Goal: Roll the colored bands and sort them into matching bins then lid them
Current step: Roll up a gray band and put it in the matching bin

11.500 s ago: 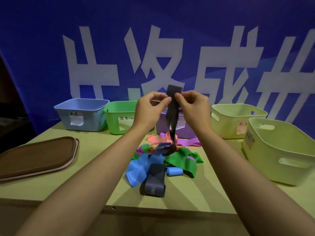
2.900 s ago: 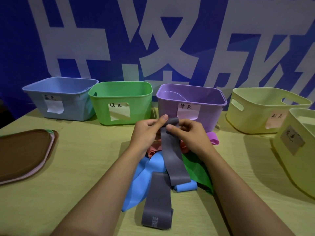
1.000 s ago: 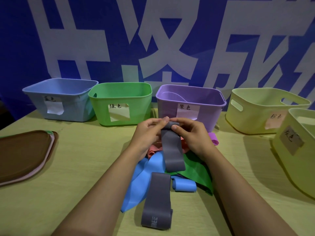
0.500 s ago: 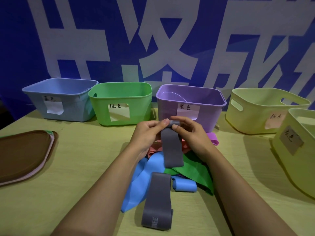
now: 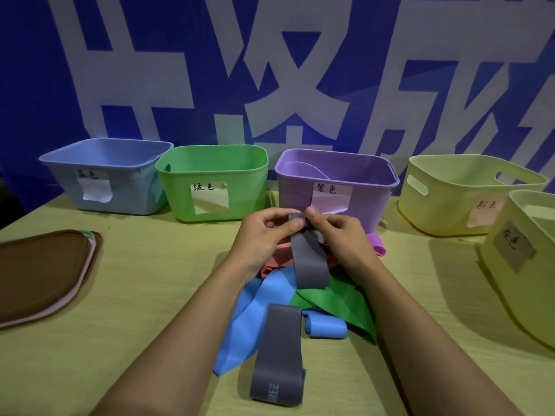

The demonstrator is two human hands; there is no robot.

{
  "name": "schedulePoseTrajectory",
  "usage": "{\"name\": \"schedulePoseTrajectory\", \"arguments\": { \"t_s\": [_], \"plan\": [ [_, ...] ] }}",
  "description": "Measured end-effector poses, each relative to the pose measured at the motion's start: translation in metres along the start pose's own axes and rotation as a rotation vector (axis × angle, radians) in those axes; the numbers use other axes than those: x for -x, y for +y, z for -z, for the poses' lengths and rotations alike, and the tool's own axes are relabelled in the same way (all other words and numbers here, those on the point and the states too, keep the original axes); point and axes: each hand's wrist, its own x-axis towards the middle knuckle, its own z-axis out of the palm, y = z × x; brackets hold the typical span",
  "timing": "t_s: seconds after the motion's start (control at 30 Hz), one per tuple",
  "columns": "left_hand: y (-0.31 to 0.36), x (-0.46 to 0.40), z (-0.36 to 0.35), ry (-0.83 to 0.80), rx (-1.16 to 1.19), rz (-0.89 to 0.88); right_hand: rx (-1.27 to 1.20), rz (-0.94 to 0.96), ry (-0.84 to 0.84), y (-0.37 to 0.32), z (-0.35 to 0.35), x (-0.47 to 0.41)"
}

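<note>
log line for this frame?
step: rolling | left hand: pinches grey band | right hand: pinches it | lids: off

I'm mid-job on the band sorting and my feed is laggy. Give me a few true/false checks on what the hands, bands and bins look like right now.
1. Both hands pinch the top of a grey band. True: the left hand and right hand hold the held grey band at its rolled upper end.
2. The held band is fully rolled. False: most of it hangs loose below the fingers.
3. A second grey band lies flat on the table. True.
4. The purple bin has its lid on. False: it stands open.
5. The small blue roll sits inside the blue bin. False: it lies on the table in the pile.
</note>
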Motion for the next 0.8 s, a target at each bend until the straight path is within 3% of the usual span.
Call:
{"name": "schedulePoseTrajectory", "arguments": {
  "t_s": [0.4,0.6,0.8],
  "plan": [
    [0.0026,0.0021,-0.0016,0.008,0.005,0.010,-0.094,0.127,-0.018,0.0058,0.0008,-0.0051],
    [0.0045,0.0042,-0.0054,-0.028,0.078,0.170,-0.092,0.100,-0.048,0.0007,0.0020,0.0008],
    [0.0021,0.0033,-0.0067,0.071,0.014,0.190,-0.035,0.128,-0.041,-0.0003,0.0016,0.0021]
  ]
}}
